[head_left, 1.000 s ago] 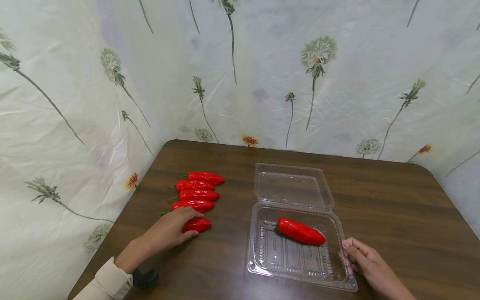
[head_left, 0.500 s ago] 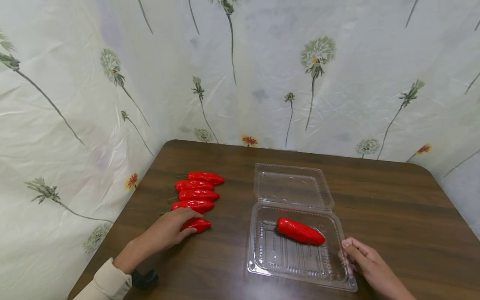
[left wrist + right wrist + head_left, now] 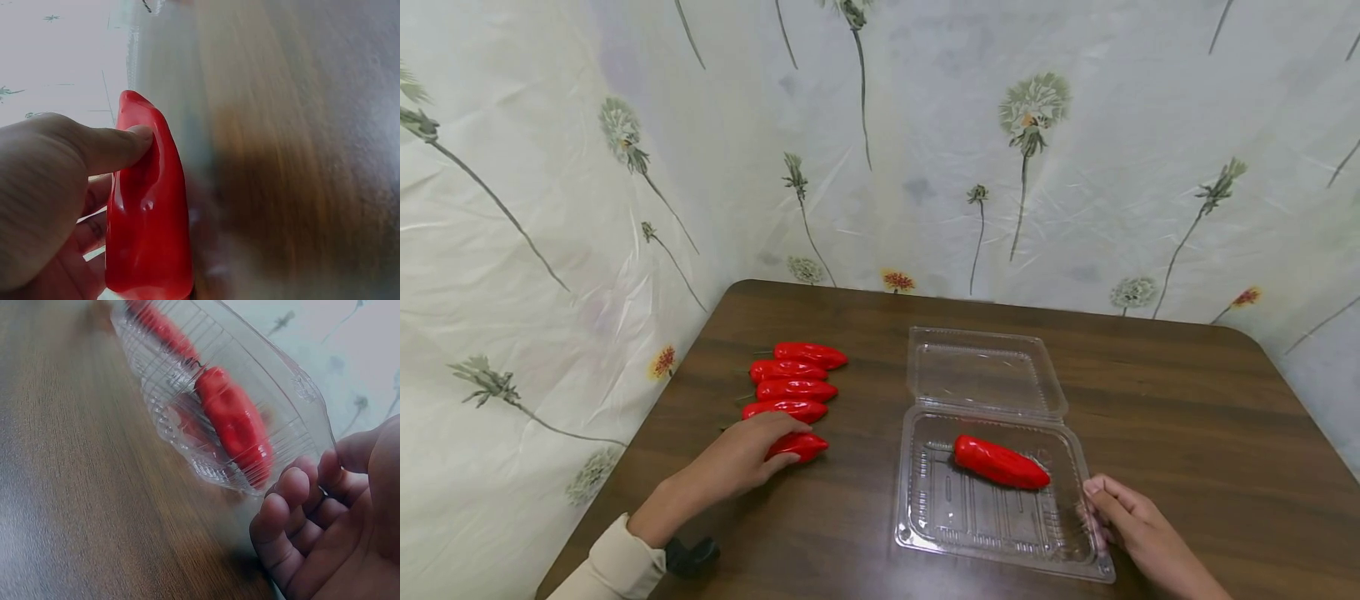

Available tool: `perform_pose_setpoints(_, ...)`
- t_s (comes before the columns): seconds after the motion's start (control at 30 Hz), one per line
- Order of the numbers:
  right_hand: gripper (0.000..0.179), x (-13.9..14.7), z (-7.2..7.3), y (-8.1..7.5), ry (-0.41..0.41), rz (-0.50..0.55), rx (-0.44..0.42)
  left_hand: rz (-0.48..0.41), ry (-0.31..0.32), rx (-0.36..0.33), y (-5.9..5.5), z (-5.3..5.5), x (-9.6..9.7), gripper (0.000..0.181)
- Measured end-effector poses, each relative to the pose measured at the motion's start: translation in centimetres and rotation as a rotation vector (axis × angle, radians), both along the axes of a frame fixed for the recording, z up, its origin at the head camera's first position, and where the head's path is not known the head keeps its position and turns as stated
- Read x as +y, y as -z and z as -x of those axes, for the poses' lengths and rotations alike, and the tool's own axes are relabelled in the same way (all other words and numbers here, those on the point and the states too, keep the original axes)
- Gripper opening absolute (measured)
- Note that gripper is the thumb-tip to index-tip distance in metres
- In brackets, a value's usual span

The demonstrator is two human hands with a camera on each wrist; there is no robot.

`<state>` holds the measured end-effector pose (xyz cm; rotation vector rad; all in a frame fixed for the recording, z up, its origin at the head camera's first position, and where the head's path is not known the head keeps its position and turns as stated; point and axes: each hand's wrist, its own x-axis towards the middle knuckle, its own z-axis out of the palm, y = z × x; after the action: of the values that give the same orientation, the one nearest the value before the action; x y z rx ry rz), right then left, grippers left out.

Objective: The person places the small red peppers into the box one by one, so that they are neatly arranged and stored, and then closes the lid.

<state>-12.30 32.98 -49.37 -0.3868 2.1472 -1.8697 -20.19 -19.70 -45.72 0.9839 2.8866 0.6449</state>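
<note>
My left hand (image 3: 741, 457) grips the nearest red pepper (image 3: 150, 212), thumb on one side and fingers behind it in the left wrist view. In the head view that pepper's pointed end juts out to the right of the hand. At the right, my right hand (image 3: 1138, 525) pinches the right rim of a clear plastic clamshell container (image 3: 992, 542) between thumb and fingers. The container lies on the table with its lid (image 3: 985, 371) folded back. One red pepper (image 3: 234, 422) lies slantwise inside the base.
Several more red peppers (image 3: 796, 390) lie in a column beyond my left hand, their stems to the left. A dark object (image 3: 692, 557) shows beside the left wrist. The brown wooden table (image 3: 1195, 417) ends at a flower-patterned covering (image 3: 917, 150).
The pepper in my left hand has shifted slightly to the right, and the left thumb has closed in against it. The right hand and the container have stayed where they were.
</note>
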Motion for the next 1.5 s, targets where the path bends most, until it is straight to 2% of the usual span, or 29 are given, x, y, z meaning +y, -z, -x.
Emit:
perform_pose_setpoints(0.6,0.027,-0.1,0.0,0.0,-0.008,0.0,0.033,-0.019,0.089,0.088,-2.7,-0.8,2.7,0.042)
perform_pose_setpoints(1.13,0.027,-0.1,0.0,0.1,-0.006,-0.017,0.049,-0.084,0.144,0.008,-5.8,-1.1,7.0,0.044)
perform_pose_setpoints(1.33,0.027,0.0,-0.1,0.0,0.009,-0.029,0.027,-0.119,0.186,-0.012,-7.2,-0.8,9.0,0.043)
perform_pose_setpoints(1.5,0.028,-0.1,0.0,-0.1,0.005,-0.032,0.035,-0.116,0.222,-0.015,-7.8,-0.7,10.6,0.043)
